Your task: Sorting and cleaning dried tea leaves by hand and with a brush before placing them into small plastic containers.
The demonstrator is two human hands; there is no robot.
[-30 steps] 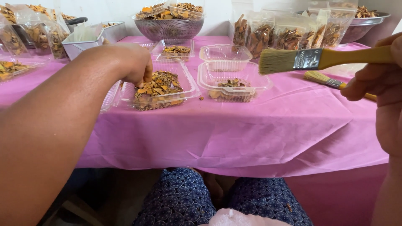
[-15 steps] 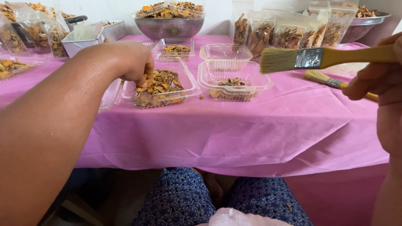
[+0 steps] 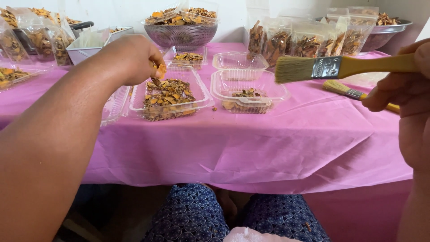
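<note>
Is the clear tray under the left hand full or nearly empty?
Nearly full: the clear tray holds a heap of orange-brown chips across its whole floor.

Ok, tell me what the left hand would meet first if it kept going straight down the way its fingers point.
Most likely the dried orange-brown pieces in the clear tray directly below the left hand. It already pinches a piece over that tray, though the height of the gap is hard to judge.

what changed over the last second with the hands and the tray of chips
Barely anything: the left hand stayed over the clear tray of dried chips, its fingers pinching an orange piece. The right hand kept the yellow-handled brush raised, and the pink tablecloth is unmoved.
</note>
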